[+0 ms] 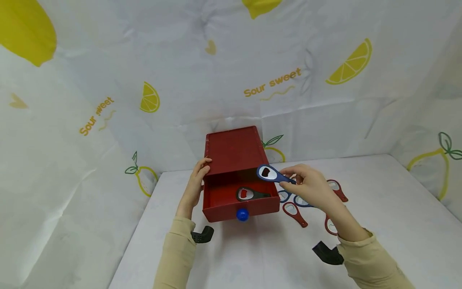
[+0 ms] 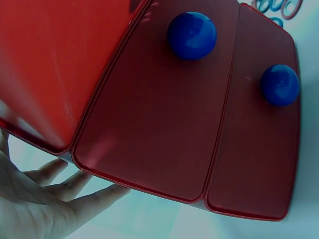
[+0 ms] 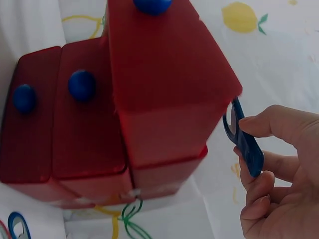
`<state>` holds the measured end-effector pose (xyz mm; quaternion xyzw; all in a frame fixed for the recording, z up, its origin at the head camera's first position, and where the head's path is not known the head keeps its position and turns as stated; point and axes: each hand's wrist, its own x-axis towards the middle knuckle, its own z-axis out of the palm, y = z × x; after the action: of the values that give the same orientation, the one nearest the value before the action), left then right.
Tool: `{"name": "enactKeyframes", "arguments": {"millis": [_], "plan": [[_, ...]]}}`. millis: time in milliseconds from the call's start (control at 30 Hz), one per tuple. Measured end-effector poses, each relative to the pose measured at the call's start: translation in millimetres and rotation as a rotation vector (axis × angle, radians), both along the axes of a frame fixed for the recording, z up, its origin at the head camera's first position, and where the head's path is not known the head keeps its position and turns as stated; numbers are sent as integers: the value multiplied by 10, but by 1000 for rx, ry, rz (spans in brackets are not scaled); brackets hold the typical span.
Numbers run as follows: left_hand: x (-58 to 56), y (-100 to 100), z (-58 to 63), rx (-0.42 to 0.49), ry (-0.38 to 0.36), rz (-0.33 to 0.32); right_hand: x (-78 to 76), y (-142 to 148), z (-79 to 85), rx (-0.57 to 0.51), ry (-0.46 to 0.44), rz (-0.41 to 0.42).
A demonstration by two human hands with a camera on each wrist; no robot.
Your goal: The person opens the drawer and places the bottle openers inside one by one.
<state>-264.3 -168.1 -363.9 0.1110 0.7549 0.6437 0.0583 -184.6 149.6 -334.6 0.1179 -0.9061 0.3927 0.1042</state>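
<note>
A red drawer chest [image 1: 234, 148] stands on the white table with its top drawer [image 1: 223, 212] pulled out. A dark bottle opener [image 1: 257, 195] lies inside that drawer. My left hand [image 1: 194, 186] rests against the chest's left side, its fingers extended at the upper edge; in the left wrist view the fingers [image 2: 99, 199] lie along the side. Over the drawer's right part, my right hand [image 1: 306, 184] pinches a blue bottle opener [image 1: 276, 176] by its handle, between thumb and fingers. The right wrist view shows this opener [image 3: 249, 149] partly hidden behind the drawer's corner.
Several red and blue bottle openers lie on the table right of the chest, among them a red one [image 1: 295, 214] and another red one [image 1: 337, 189]. Two lower drawers are closed, with blue knobs [image 2: 280, 85]. A white lemon-print sheet [image 1: 216, 80] hangs behind.
</note>
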Motion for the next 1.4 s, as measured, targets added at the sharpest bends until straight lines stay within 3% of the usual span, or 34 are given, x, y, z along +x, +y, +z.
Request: {"name": "enactKeyframes", "arguments": {"millis": [167, 433, 733, 1000, 1400], "plan": [[12, -7, -7, -6, -1, 2, -110, -209, 62, 7, 6, 112], [17, 13, -16, -5, -4, -8, -240, -387, 22, 82, -9, 283], [41, 18, -73, -23, -27, -6, -210, -452, 15, 274, 3, 286], [13, -5, -89, -19, -7, 7, -218, -503, 54, 377, 61, 277], [-7, 6, -1, -6, 0, -4, -221, -506, 69, 370, 57, 242]]}}
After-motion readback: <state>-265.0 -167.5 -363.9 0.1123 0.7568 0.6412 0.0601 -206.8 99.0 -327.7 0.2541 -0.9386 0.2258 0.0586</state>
